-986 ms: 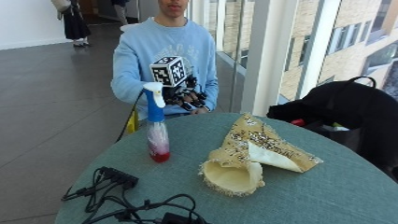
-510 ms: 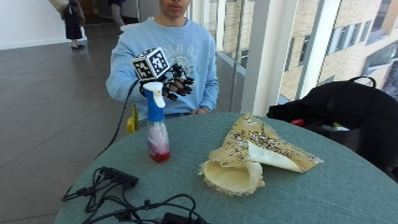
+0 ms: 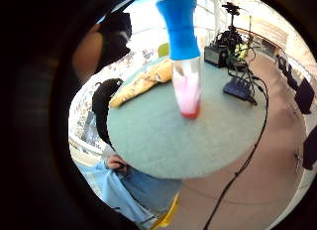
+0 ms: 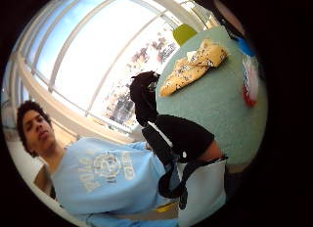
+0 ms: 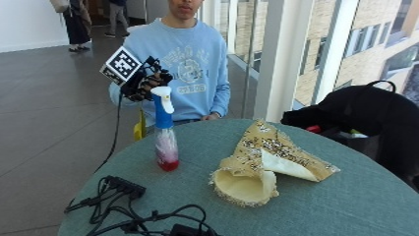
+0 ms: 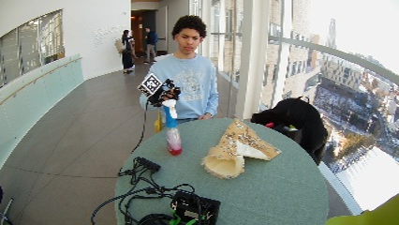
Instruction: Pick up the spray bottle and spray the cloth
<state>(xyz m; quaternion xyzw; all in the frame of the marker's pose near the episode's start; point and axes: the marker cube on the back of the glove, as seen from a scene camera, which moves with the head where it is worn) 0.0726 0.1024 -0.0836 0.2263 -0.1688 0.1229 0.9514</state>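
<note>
The spray bottle (image 5: 165,129) stands upright on the round green table (image 5: 367,196), near the edge closest to the seated person. It has a white trigger head, a blue neck and pink liquid in its base. The gloved right hand (image 5: 145,78) hovers in the air just behind the trigger head, apart from it, fingers loosely curled and grasping nothing. The yellow patterned cloth (image 5: 265,162) lies crumpled mid-table, well apart from the bottle. A black power strip (image 5: 124,187) with cables lies beside the bottle.
</note>
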